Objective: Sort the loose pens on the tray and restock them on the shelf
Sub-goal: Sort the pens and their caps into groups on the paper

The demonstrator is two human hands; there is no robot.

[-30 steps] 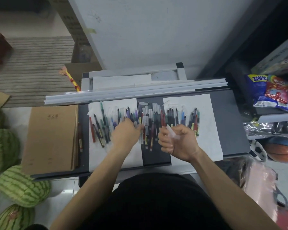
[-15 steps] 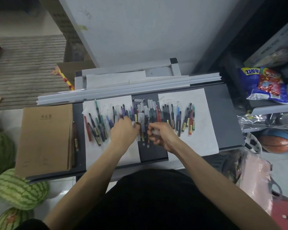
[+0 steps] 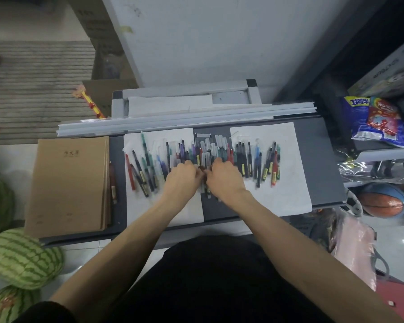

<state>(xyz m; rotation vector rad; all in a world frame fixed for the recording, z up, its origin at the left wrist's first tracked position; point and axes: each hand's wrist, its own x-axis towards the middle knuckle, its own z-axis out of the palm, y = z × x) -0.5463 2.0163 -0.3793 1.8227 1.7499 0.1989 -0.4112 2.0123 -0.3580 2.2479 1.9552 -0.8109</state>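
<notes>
on the dark grey tabletop (image 3: 317, 159), a long row of loose pens (image 3: 254, 159) in red, green, blue, purple and black is lying side by side, mostly pointing toward and away from the person, spread across two white paper sheets (image 3: 287, 197) and the bare grey strip between them. both bare hands are resting palm-down at the middle of the row, nearly touching each other. the left hand (image 3: 181, 180) is sitting over the right edge of the left sheet with its fingers curled down among the purple and clear-capped pens; the right hand (image 3: 225, 178) is sitting just beside it with fingers bent onto the pens over the grey strip. their fingertips are meeting around a small dark piece between them, but whether either hand is actually pinching a pen i cannot tell, since the fingers are hiding it. a stack of brown kraft-paper notebooks (image 3: 68, 185) is lying at the left end of the tabletop, with one dark red pen (image 3: 112, 180) lying along its right edge. a bundle of long white plastic strips (image 3: 187, 120) is lying across the far edge, behind the pens. striped green watermelons (image 3: 21, 257) are sitting on the floor at the left. at the right, a blue and red snack bag (image 3: 378, 122) is resting on a shelf, and an orange basketball (image 3: 383, 201) is sitting below it.
</notes>
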